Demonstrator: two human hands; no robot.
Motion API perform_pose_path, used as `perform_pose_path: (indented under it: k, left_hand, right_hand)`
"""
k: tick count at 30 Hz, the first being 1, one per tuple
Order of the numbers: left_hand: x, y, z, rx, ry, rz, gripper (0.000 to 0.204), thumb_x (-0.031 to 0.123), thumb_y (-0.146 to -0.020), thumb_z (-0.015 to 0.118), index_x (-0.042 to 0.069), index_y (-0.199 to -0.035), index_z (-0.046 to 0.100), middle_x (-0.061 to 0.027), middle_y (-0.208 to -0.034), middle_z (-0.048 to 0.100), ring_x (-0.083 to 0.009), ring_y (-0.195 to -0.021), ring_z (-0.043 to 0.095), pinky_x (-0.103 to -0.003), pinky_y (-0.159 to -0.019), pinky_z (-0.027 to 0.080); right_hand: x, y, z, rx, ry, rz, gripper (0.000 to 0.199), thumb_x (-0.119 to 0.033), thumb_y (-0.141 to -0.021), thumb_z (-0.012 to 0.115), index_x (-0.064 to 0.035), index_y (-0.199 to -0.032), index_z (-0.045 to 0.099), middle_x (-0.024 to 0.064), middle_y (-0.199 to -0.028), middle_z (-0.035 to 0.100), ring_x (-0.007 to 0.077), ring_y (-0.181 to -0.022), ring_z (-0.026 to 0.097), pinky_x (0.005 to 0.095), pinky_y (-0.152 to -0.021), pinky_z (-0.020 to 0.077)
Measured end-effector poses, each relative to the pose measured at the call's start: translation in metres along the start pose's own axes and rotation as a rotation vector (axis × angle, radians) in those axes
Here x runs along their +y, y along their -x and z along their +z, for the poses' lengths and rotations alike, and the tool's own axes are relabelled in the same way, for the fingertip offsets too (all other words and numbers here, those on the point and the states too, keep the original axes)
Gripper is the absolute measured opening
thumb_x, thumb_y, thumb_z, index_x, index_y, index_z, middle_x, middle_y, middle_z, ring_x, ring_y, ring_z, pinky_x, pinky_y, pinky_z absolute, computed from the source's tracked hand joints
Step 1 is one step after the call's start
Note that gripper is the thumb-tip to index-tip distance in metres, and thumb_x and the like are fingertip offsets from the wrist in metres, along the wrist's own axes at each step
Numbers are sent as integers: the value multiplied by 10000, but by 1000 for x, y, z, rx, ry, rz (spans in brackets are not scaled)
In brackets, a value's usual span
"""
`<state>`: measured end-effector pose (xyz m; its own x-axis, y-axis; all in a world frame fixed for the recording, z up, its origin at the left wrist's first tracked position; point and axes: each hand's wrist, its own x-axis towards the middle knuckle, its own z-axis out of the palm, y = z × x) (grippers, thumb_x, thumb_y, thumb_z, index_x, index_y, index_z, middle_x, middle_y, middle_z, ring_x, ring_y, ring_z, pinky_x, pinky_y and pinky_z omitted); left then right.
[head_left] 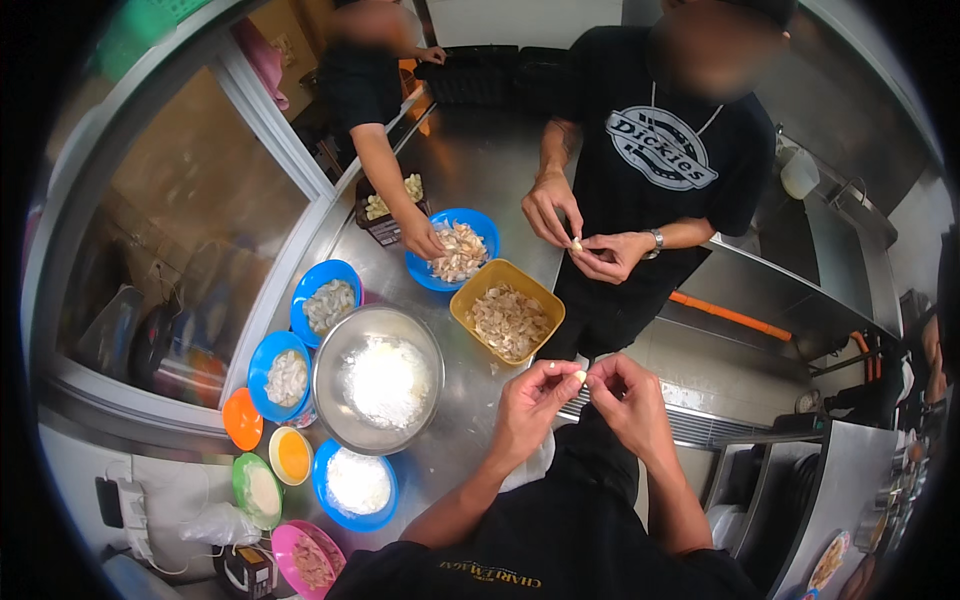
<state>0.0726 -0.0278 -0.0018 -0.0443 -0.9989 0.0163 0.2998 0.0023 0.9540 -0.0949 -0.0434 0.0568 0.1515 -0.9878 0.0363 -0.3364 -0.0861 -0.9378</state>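
Between the fingertips of my left hand (533,405) is a small pale garlic clove (580,376). My right hand (630,402) pinches at the clove's other side, fingers pressed together, so both hands meet on it. They hover just off the table's near right edge. Just beyond them stands a yellow square tub (462,308) full of papery garlic skins (508,320). Behind that, a blue bowl (484,222) holds unpeeled garlic cloves (460,252), and a co-worker's hand (421,236) reaches into it.
A steel bowl of white powder (385,380) stands left on the steel table (440,455), ringed by blue bowls, an orange bowl (243,418) and a pink bowl (285,545). A dark basket of peeled cloves (383,227) sits farther back. Opposite, another person's hands (590,245) hold a clove.
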Motion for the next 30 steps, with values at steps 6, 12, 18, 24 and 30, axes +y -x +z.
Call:
perform_pose_path:
  k: [6,12,18,24,30]
  left_hand:
    - [2,5,5,26,-108,-8,249,100,-1010,697,-25,-1222,671,-56,-1082,703,-109,-950,669,-273,-858,567]
    - [5,2,16,18,-127,-43,292,115,-1021,686,-29,-1270,634,-55,-1077,700,-85,-974,653,-240,-854,536]
    - [-6,6,3,43,-29,-46,291,163,-1013,707,-8,-1219,593,-73,-1033,700,-89,-906,653,-245,-817,538]
    - [-2,3,-2,-35,271,-159,272,182,-1041,660,27,-1244,565,-56,-1080,679,-100,-893,631,-276,-888,538]
    - [1,2,1,40,206,-50,253,148,-1046,649,10,-1247,584,-78,-1077,693,-93,-894,628,-256,-837,534]
  right_hand:
    - [13,-2,3,-3,42,-44,122,-76,-902,678,14,-904,595,102,-777,613,173,-647,565,316,-586,459]
    - [21,-3,-3,26,35,-138,141,-85,-893,679,17,-894,582,124,-774,598,211,-647,564,340,-597,466]
    - [23,-3,-4,-43,-90,-100,143,-93,-910,669,24,-900,587,113,-745,635,184,-653,633,347,-613,503]
    - [21,-4,-4,-80,-260,-46,107,-98,-947,655,3,-972,628,22,-755,644,65,-657,539,259,-585,440]
    - [9,-6,-4,-25,-65,-209,208,-106,-901,720,50,-1024,660,127,-820,672,186,-690,650,336,-643,525]
